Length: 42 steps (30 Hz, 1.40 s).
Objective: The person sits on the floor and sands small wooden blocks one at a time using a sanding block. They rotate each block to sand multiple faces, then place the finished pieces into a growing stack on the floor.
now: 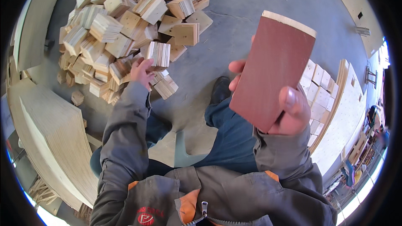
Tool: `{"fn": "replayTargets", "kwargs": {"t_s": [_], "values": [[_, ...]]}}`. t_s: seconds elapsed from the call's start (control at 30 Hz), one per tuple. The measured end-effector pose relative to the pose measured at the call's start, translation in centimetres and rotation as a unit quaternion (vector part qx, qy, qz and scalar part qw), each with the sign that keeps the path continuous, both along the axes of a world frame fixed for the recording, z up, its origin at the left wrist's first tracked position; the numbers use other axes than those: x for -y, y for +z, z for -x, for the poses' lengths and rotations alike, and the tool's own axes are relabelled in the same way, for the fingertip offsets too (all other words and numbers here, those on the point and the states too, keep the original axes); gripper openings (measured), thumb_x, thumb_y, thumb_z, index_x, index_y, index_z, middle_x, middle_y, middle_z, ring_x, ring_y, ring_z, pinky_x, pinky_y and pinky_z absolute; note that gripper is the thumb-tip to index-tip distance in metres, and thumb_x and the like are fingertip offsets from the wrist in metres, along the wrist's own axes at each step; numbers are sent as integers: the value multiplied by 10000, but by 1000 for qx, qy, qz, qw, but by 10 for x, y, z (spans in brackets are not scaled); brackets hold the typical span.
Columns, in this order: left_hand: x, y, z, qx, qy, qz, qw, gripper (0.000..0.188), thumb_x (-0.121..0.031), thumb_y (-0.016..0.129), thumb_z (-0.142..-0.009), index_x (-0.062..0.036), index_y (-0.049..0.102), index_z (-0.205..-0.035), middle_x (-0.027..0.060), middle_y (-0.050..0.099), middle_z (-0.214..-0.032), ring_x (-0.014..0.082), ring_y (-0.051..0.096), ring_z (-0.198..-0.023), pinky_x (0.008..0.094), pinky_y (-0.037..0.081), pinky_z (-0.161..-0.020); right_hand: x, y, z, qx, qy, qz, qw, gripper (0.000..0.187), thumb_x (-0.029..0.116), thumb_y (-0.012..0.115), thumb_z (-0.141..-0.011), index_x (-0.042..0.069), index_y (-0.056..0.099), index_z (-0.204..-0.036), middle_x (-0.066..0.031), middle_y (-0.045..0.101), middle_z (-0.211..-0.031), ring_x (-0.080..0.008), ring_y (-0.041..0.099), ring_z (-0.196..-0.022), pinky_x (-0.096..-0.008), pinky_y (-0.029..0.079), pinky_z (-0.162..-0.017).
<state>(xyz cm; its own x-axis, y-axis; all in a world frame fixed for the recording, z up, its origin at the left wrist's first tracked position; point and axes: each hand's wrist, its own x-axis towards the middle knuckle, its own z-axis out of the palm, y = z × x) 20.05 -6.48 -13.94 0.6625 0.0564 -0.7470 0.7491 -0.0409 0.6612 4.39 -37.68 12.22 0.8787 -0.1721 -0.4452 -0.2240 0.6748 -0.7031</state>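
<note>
Across the floor (238, 37) before us sprawls a heap of loose wooden blocks (125, 27), plenty left to handle by our judgement; neat rows of pale blocks (321, 96) at right look done. Our right hand (295, 109) clasps a red-coated block (274, 65), raised; our left hand (141, 73), fingers curled, touches a striped block (159, 54), its grip unclear.

Blocks (105, 28) left (on floor (238, 2))
</note>
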Motion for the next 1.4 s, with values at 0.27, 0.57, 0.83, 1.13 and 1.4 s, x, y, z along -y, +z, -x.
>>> {"fn": "replayTargets", "kwargs": {"t_s": [0.27,0.57,0.83,1.13,1.4], "values": [[-76,63,90,-2,98,322,942,558,-312,674,-902,-31,500,-1353,165,561,-1339,331,562,-1224,527,430,-1083,-12,9,12,50,29,27,998,637,277,749,-824,-1,503,-1341,-165,631,-1190,-236,642,-981,-379,549,-791],[-83,204,196,98,55,391,913,614,-319,624,-940,-38,425,-1449,174,556,-1369,338,558,-1255,523,487,-1040,-71,-30,17,80,112,141,980,574,241,816,-798,5,552,-1249,-72,627,-1012,-171,604,-887,-333,500,-783],[-86,172,260,108,42,418,901,717,-388,656,-910,-38,399,-1481,164,520,-1432,325,511,-1315,526,389,-1144,-161,-73,90,42,171,70,982,604,207,827,-822,9,545,-1318,-92,655,-1118,-192,627,-988,-352,515,-872],[-89,194,264,78,19,430,899,611,-501,596,-964,-185,456,-1468,39,511,-1441,223,439,-1343,509,328,-1123,-178,-63,116,-9,157,-19,987,554,214,751,-886,25,519,-1352,-114,657,-1159,-259,673,-1001,-453,578,-792],[-90,163,255,54,147,422,893,562,-431,681,-926,-149,540,-1391,60,560,-1397,230,509,-1288,525,381,-1106,-212,-54,109,4,153,-37,988,499,210,708,-914,14,524,-1334,-116,646,-1181,-272,671,-1030,-463,568,-851]]}}
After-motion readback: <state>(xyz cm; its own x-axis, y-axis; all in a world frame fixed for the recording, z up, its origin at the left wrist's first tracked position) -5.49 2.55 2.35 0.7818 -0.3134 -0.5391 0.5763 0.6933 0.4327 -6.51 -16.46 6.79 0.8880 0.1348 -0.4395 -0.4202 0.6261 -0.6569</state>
